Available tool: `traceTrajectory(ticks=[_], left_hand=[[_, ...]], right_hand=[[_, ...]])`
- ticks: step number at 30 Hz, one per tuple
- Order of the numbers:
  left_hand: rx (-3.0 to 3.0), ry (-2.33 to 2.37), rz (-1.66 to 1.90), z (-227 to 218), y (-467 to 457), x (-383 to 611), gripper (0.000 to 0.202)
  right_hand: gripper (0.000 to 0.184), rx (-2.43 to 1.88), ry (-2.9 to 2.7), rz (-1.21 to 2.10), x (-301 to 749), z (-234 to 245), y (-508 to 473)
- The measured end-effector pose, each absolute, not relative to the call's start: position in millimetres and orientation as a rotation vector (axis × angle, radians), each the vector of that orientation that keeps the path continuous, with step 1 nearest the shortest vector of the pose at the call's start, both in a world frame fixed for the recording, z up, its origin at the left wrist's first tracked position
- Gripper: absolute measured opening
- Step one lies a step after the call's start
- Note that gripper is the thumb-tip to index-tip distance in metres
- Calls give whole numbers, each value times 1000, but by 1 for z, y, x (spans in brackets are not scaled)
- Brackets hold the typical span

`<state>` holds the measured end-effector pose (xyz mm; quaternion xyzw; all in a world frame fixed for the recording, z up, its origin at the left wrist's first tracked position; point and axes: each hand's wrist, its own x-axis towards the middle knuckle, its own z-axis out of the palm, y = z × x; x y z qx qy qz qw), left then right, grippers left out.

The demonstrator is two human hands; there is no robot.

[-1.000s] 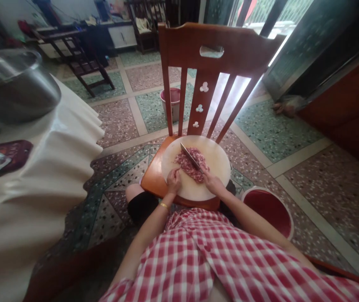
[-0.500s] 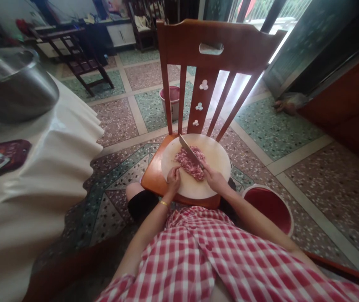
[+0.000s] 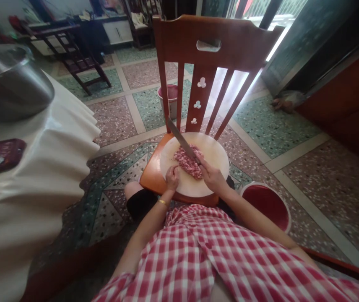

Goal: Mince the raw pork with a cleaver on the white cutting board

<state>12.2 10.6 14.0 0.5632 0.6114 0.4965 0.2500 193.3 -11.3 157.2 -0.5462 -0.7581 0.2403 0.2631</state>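
One red-brown wooden chair [image 3: 211,46] fills my view, with a round red plastic bucket [image 3: 266,205] on the floor just beside it. On its seat lies a round white chopping board [image 3: 212,153] bearing a pile of pink minced meat [image 3: 187,162]. I see the right hand [image 3: 212,178] clamped on a steel cleaver [image 3: 179,138] slanting over the meat; the left hand [image 3: 172,178] rests on the board, fingers curled together at the pile's edge.

I log a terrazzo floor [image 3: 116,117] in green and pink panels with pale borders, daylight entering through glazed doors [image 3: 292,50] at upper right. Furniture I count: a red-brown wooden chair [image 3: 217,42] ahead, a table [image 3: 47,176] under white cloth at left, a dark wooden frame [image 3: 81,67] and white cabinet [image 3: 118,31] behind.
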Motion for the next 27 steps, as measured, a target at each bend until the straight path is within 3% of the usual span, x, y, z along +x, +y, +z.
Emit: traceTrajectory(ticks=[8, 14, 20, 27], left_hand=[[1193, 1778, 1432, 21, 4, 9, 21], [1083, 1776, 1445, 25, 4, 8, 18], [1202, 1744, 1398, 15, 1, 5, 20], [1277, 1744, 1360, 5, -1, 6, 21]], right_hand=[[46, -1776, -2189, 785, 193, 132, -14], [47, -1448, -2099, 564, 183, 153, -17], [45, -1814, -2227, 834, 190, 130, -19], [49, -1545, -2087, 618, 185, 152, -19]])
